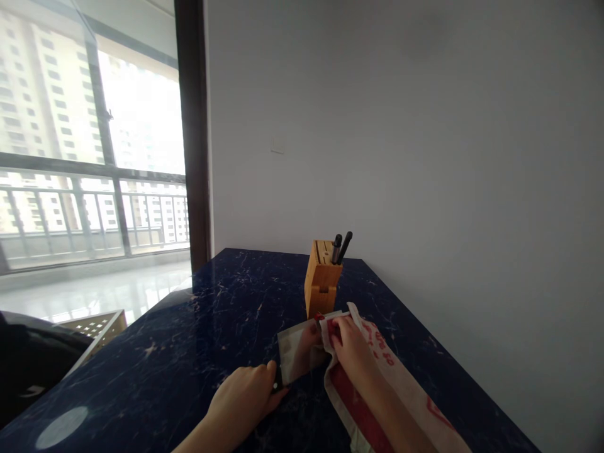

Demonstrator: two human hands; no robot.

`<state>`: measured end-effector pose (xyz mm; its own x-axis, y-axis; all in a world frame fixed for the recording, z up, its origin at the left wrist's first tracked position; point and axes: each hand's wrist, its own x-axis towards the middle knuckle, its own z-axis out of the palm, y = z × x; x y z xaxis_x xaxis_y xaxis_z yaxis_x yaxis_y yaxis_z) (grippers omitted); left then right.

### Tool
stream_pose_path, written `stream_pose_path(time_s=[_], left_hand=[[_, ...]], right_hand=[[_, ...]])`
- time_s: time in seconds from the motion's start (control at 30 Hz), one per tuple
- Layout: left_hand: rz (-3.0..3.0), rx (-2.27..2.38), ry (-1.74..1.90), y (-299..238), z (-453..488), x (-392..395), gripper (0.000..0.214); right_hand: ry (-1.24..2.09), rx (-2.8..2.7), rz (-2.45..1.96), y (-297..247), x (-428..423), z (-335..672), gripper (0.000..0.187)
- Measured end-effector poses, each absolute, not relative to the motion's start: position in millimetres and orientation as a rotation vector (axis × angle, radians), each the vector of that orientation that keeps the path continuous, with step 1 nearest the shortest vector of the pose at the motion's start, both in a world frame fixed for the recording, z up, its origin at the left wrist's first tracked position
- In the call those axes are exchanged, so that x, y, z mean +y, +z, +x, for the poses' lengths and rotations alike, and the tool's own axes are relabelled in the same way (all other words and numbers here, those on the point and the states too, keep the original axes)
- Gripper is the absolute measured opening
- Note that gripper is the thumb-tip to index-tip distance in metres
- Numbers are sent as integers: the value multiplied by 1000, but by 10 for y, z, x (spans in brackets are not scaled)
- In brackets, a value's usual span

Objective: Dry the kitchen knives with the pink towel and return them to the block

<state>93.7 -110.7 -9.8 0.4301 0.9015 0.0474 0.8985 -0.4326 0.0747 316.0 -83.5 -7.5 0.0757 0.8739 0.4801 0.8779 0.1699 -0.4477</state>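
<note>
My left hand [248,396] is closed round the dark handle of a cleaver, whose broad shiny blade [297,352] is held over the dark marble table [198,327]. My right hand [352,352] grips a white and red cloth [377,390] and presses it against the blade's right side. The cloth trails back along my right forearm. Just behind the blade stands a wooden knife block [322,280] with two dark handles sticking out of its top.
A plain grey wall runs along the right and back of the table. A large window with a railing and high buildings is at the left. A perforated metal piece [97,327] and a dark object [28,371] lie at the lower left.
</note>
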Motion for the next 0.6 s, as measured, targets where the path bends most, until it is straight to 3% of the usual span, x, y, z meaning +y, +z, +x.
stream_pose_path(time_s=[0.37,0.6], left_hand=[[2653,1654,147,-133,953,-1101,34],[2706,1591,93,-93,953,-1122,27]], right_hand=[[-20,-1927,-1546,-67,-1061,2638,36],[69,-1997,-1486,-50,-1172,2415,33]])
